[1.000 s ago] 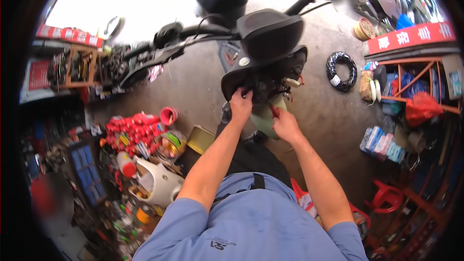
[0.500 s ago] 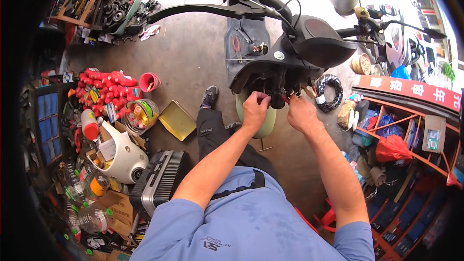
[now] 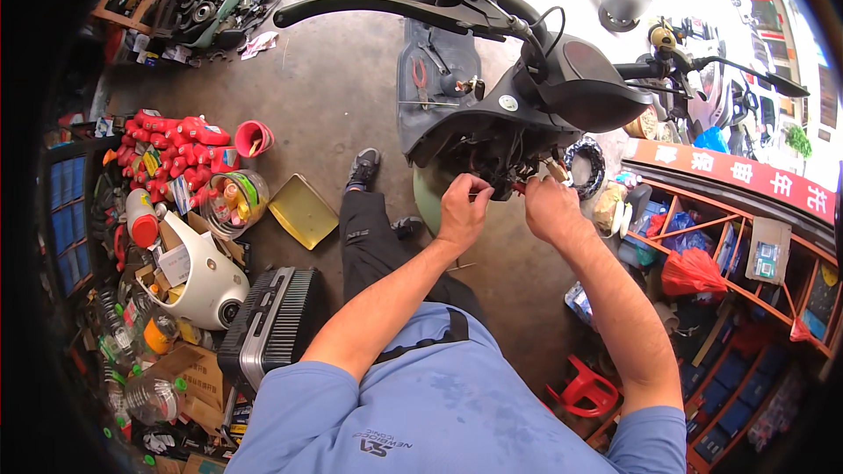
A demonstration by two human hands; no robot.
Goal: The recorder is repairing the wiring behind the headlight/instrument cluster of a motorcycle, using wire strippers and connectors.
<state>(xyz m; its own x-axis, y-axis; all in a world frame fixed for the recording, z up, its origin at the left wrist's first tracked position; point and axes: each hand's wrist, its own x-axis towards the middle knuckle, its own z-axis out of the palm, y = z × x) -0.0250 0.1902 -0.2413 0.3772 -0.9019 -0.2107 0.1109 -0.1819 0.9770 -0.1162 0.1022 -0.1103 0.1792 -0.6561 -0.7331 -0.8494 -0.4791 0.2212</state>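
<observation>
Both hands are up at the opened front of an electric scooter (image 3: 593,96), where dark wiring (image 3: 492,154) hangs out below the black cover. My left hand (image 3: 463,213) has thumb and fingertips pinched together at the wires' lower edge; what lies between them is too small to name. Beside it, my right hand (image 3: 553,211) is closed with its fingers curled, a small red bit showing at the fingertips. I cannot tell what it grips. Above the hands stretches the scooter's black brake lever (image 3: 378,10).
Red-handled pliers (image 3: 420,75) lie on the scooter's footboard (image 3: 408,92). At left are red bottles (image 3: 180,140), a yellow tray (image 3: 303,215), a white shell panel (image 3: 204,276) and a black ribbed case (image 3: 268,325). At right stand a red stool (image 3: 587,391) and an orange shelf (image 3: 773,298).
The view has shifted a little, so surrounding things sit further left. Both hands stay at the wiring, fingers still closed. More of the red stool shows.
</observation>
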